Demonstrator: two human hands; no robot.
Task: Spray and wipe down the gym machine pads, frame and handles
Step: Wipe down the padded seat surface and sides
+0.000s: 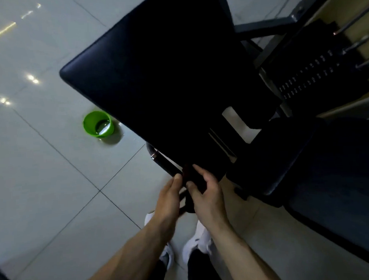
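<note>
Right hand (208, 193) pinches dark wad (194, 178), likely cloth, on black handle bar (165, 163) beside large black vinyl pad (156, 78); left hand (170, 196) thumb presses it, fingers hidden, grip unclear. Risk: round green plastic bucket (98, 126), forward-left of hands, spills if kicked

a gym. plain from the large black padded board (156, 78) on a grey steel frame (263, 29), the weight stack (315, 76) of dark plates with rows of pale marks, and metal guide rods (358, 42) at its top. pale glossy tiled floor (44, 176) mirroring ceiling lights, green bucket (98, 126) holding water set on it.
</note>
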